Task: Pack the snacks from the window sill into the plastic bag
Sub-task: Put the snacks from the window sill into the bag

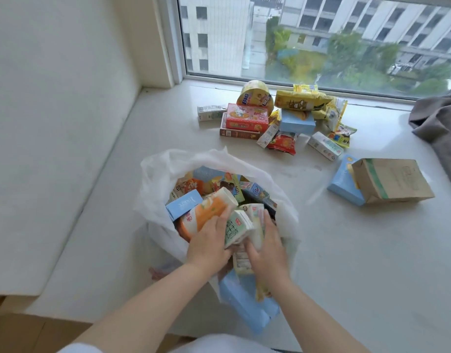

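A white plastic bag [158, 174] stands open on the white window sill [346, 250], filled with several snack packs. Both hands are inside its mouth. My left hand [209, 240] presses against an orange-and-white cup [206, 212] and the side of a pale green drink carton [235, 229]. My right hand [267, 248] grips that carton and a second carton beside it from the right. A pile of snacks [277, 118] lies further back by the window: a red box, a yellow tub, yellow bags, a light blue box.
A brown cardboard box [392, 179] leans on a light blue box [344, 182] at the right. Grey cloth [438, 118] lies at the far right. Another blue box [247, 304] shows through the bag's near side. The wall [53, 123] closes the left side.
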{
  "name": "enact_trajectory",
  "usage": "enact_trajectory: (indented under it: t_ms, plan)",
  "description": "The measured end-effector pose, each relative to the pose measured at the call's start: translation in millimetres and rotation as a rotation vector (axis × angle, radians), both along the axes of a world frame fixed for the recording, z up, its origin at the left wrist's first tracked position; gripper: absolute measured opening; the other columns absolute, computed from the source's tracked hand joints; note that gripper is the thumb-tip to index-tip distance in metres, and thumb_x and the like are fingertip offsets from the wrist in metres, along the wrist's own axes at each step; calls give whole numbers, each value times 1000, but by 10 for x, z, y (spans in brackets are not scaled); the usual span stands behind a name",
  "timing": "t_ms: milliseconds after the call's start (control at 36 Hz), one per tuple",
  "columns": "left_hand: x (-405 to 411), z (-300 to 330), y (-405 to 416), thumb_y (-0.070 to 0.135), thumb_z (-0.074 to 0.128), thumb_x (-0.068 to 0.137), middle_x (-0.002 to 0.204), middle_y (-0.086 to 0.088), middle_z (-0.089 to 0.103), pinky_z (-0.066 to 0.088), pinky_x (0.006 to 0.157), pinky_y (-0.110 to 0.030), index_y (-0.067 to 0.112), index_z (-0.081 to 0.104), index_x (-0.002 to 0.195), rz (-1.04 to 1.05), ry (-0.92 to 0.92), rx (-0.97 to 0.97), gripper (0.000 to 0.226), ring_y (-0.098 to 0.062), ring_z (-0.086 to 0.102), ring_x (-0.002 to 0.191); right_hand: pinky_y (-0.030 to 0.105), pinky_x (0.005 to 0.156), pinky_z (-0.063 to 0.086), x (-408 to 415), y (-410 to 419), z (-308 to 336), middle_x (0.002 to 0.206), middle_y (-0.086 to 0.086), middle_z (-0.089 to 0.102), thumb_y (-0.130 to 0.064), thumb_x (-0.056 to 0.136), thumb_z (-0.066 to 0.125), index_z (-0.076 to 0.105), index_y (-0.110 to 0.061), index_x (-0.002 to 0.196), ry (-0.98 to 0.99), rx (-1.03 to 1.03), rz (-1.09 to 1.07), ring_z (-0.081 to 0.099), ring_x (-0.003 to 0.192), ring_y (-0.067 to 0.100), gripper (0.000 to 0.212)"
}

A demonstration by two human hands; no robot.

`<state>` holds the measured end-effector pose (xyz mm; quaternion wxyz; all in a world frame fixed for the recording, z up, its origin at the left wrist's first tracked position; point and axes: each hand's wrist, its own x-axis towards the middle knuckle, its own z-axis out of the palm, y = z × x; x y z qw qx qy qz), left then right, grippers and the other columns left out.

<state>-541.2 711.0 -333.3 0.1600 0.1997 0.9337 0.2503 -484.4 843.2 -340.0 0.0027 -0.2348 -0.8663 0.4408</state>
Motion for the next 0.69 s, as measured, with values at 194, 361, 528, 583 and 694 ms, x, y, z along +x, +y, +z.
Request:
enact_trajectory:
  t_ms: [194,361,528,583,694]
  plan:
    - [-104,-150,-91,43,53,90,134,-3,40,45,82,-33,23,-11,150,-114,148,-368,90,-20,46,114,33,79,46,-83,26,-105,117,14,61,-48,93,47,-8,-25,150,-229,351,137,61,96,28,82]
    - [-138,-164,-69,42,51,91,144,-6,23,32,96,-36,13,-21,147,-111,276,-533,95,-24,32,123,34,90,49,-311,15,-6,156,7,17,-39,89,56,9,-10,151,-262,563,247,48,123,25,83]
    - [-285,-95,-62,59,51,85,138,-5,16,27,102,-40,19,-12,148,-148,324,-477,97,-25,22,126,40,101,41,-358,51,-42,123,12,60,-47,46,84,51,-8,130,-65,921,334,53,114,29,99]
    - [-311,-130,-120,60,62,75,132,-5,24,27,102,-45,21,5,147,-198,424,-438,100,-26,27,122,46,113,14,-356,64,-67,134,15,52,-47,59,76,38,-12,138,-85,969,388,36,126,32,94]
    - [-299,-225,-169,57,67,69,133,-5,39,16,108,-56,27,26,137,-283,453,-442,85,-28,24,132,51,108,-17,-345,120,-28,154,15,21,-58,88,41,19,-20,150,-322,977,496,6,142,34,76]
